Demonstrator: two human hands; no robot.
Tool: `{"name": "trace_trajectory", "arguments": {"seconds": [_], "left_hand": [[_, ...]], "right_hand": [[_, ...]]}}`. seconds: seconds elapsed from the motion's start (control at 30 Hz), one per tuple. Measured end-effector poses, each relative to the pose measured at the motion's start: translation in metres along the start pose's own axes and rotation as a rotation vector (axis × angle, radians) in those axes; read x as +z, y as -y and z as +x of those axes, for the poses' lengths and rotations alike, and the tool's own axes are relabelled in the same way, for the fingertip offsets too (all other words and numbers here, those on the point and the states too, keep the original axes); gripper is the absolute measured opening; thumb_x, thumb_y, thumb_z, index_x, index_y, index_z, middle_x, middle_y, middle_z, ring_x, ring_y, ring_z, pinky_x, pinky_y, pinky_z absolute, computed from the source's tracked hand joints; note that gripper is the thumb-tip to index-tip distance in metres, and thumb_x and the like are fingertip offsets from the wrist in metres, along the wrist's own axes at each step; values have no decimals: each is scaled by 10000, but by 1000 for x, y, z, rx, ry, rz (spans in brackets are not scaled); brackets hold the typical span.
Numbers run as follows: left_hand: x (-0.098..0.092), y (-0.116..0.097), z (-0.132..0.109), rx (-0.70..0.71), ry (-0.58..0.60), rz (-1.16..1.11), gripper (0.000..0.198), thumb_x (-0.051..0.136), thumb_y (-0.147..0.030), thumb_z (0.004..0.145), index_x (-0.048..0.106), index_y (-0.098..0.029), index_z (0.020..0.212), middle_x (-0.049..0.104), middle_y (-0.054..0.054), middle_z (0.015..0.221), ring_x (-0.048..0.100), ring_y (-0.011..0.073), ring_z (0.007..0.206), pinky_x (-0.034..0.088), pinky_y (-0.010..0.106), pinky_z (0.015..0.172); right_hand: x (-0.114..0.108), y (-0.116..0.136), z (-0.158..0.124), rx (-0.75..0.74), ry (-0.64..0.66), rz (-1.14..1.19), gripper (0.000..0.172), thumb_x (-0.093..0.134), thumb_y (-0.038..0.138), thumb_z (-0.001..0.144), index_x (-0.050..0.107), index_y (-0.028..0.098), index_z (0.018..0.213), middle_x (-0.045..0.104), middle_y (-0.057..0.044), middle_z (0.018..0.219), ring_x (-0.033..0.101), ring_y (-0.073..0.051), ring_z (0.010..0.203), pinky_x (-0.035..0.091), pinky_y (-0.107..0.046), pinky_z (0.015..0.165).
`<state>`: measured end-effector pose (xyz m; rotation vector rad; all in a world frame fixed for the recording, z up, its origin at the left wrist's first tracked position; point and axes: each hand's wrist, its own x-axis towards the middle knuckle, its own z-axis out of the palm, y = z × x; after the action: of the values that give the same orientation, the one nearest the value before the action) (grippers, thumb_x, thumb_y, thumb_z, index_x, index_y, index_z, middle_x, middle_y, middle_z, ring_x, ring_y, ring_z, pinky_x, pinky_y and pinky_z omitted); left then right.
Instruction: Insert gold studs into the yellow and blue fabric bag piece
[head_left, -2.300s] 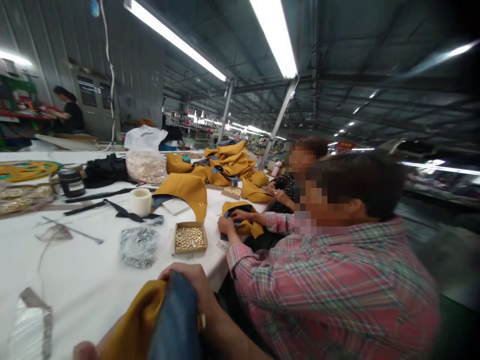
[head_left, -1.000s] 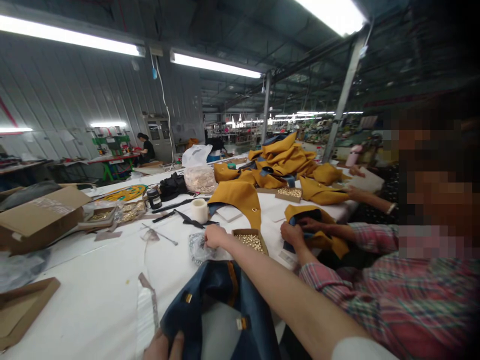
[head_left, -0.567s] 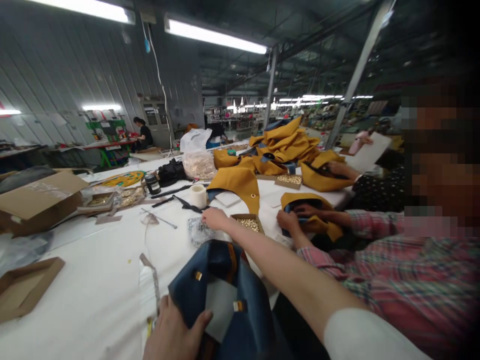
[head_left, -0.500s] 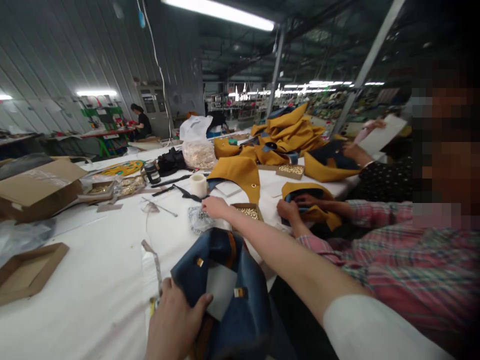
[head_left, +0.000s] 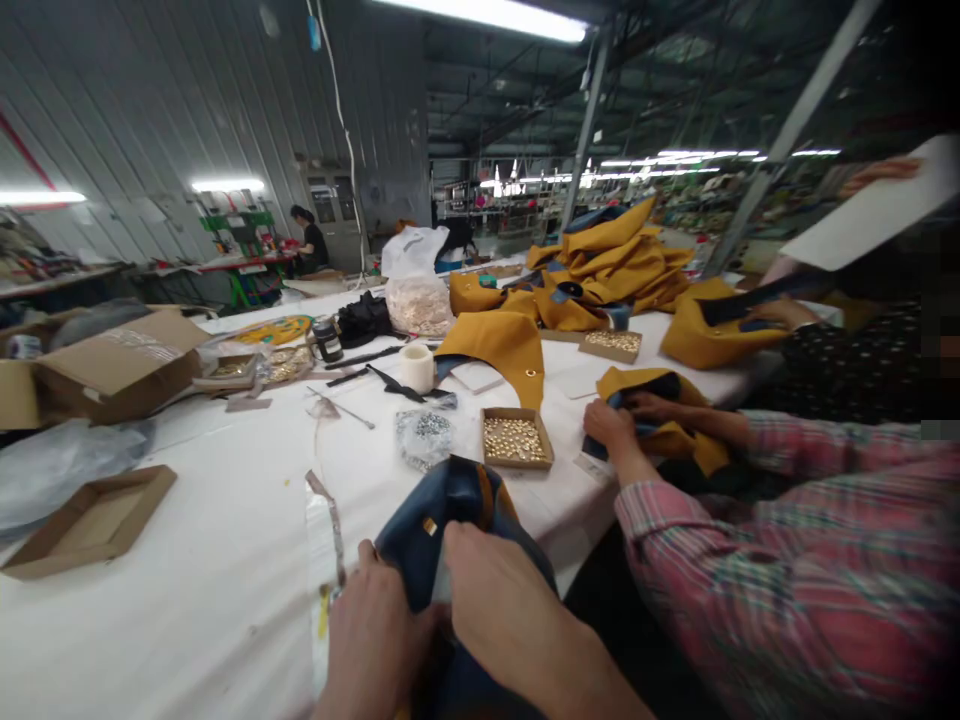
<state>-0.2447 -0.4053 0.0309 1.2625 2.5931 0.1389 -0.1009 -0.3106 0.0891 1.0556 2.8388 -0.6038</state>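
Observation:
A dark blue bag [head_left: 416, 505] with tan trim and a small gold fitting [head_left: 430, 526] lies in front of me at the table's edge. My left hand [head_left: 379, 630] grips its left side, the thumb reaching towards the opening. Over the opening is my right hand [head_left: 502, 605], its fingers closed and bent down into the bag; whatever they pinch is hidden. Between the hands a strip of white sheet [head_left: 442, 580] shows inside the bag. Just beyond stand an open box of gold studs [head_left: 516, 442] and a clear plastic bag of small metal parts [head_left: 426, 438].
To my right, a co-worker in a plaid sleeve [head_left: 675, 540] handles a yellow and blue bag [head_left: 679, 400]. More yellow pieces [head_left: 622, 260] are heaped behind. A tape roll [head_left: 416, 368] stands mid-table; an open cardboard tray [head_left: 90, 520] lies left.
My right hand has come back from the plastic bag of metal parts to the blue bag's opening. The left hand stays on the bag. Further right, another person's white sheet has moved right and up.

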Motion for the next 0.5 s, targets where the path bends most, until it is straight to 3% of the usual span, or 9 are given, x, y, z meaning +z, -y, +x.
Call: {"name": "trace_trajectory", "arguments": {"seconds": [0.13,0.2,0.27,0.37,0.43,0.5], "left_hand": [[-5,-5,-1,-47,47,-78,517,722,-453,1020,766,-96,1391,676,320,1533,784,434,1289,614,470,1059],[-9,-4,2,-62,42,-122,497,691,-420,1030,766,-109,1409,724,302,1475,788,447,1298,618,487,1076],[-13,-2,5,-66,15,-158,437,653,-378,1036,780,-132,1375,773,271,1406,796,457,1287,622,519,1094],[-13,4,10,-94,8,-174,361,644,-262,993,794,-137,1297,818,254,1349,806,472,1276,627,548,1096],[-9,8,16,-116,21,-173,407,663,-196,956,766,-116,1342,824,264,1353,810,465,1278,626,531,1094],[-3,14,22,-125,23,-167,446,661,-172,963,723,-102,1399,820,265,1367,812,435,1282,618,489,1092]], "right_hand": [[25,9,20,31,110,23,611,346,-47,990,760,80,1420,791,-262,1394,774,-446,1339,599,-574,1143],[27,9,33,-13,69,118,545,331,12,1041,768,81,1359,793,-275,1374,772,-438,1328,568,-570,1151],[28,6,42,-100,14,349,389,367,180,1120,755,144,1138,814,-230,1240,783,-389,1216,556,-506,1081],[40,-1,54,-166,54,893,313,458,464,1078,534,241,872,723,-84,940,710,-274,945,525,-390,898],[54,-7,64,-150,80,1174,268,501,485,965,449,257,834,624,-29,853,642,-228,866,506,-352,849],[67,-14,74,-133,4,1213,233,497,458,900,439,257,799,593,-21,825,611,-216,848,488,-348,840]]}}
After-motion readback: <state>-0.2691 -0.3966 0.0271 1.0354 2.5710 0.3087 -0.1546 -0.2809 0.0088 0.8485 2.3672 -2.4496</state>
